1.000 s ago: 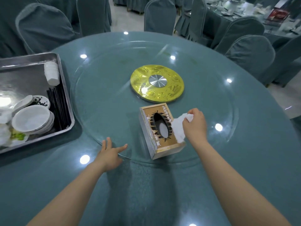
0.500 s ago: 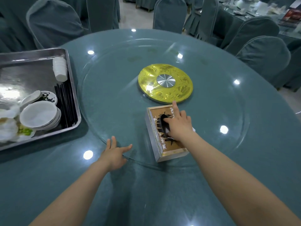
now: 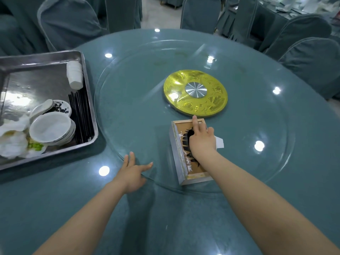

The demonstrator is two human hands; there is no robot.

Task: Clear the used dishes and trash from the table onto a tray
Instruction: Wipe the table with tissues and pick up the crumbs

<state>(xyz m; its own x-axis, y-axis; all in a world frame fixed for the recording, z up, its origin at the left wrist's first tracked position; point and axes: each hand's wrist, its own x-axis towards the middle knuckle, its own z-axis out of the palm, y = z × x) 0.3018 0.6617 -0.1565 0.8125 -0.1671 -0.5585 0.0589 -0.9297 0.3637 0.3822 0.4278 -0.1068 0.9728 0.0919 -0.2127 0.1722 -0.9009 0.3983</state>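
Note:
A wooden tissue box (image 3: pixel 184 162) with a dark oval slot lies on the glass turntable (image 3: pixel 132 100). My right hand (image 3: pixel 201 140) lies on top of the box with the index finger stretched forward and the other fingers curled. A white tissue (image 3: pixel 219 143) pokes out from under that hand on its right side. My left hand (image 3: pixel 131 172) rests flat on the turntable's near rim with the fingers spread. The steel tray (image 3: pixel 88 100) stands at the left and holds stacked white bowls (image 3: pixel 50 128), black chopsticks (image 3: pixel 81 116), stacked white cups (image 3: pixel 74 75) and crumpled napkins (image 3: pixel 12 140).
A gold disc with a steel hub (image 3: pixel 195 93) marks the turntable's centre. Covered chairs (image 3: pixel 309 57) ring the round table at the back and right. Another laid table (image 3: pixel 294 10) stands far right.
My right hand, which held the tissue up beside the box, came down onto the box top with it. The left hand stayed on the turntable rim. The view shifted closer.

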